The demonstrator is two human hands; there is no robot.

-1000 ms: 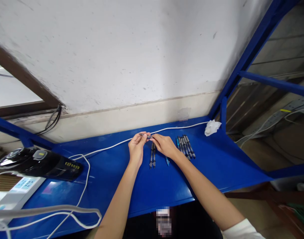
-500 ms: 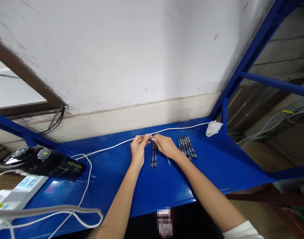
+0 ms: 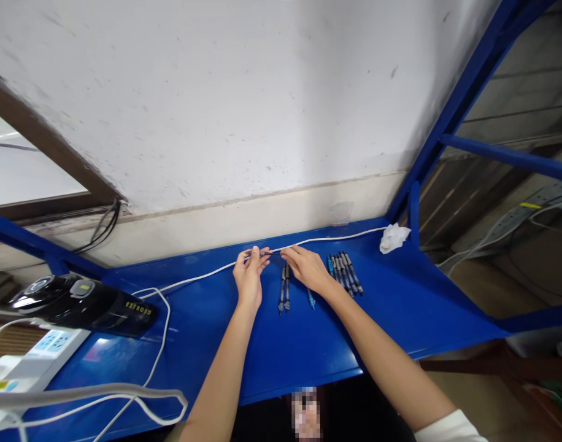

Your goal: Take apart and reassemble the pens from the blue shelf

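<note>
My left hand [image 3: 248,273] pinches a grey pen part [image 3: 263,252] above the back of the blue table. From its right end a thin dark pen refill [image 3: 275,253] runs across to my right hand [image 3: 306,267], whose fingertips close on the other end. Two dark pens [image 3: 284,291] lie side by side below and between the hands. A blue pen [image 3: 311,301] lies partly hidden beneath my right hand. Farther right, a row of several pens [image 3: 345,273], mostly grey with a blue one at the left, rests on the table.
A white cable [image 3: 207,271] crosses the blue table [image 3: 304,350] along the wall. Left stand a black bottle [image 3: 110,304], lying tilted, and a white power strip [image 3: 46,356] with looping cables. Crumpled white tissue [image 3: 394,238] sits by the blue frame post [image 3: 413,212].
My left hand has moved left, away from my right hand. The gap between them has widened, and the thin dark refill now shows there. My right hand has hardly moved.
</note>
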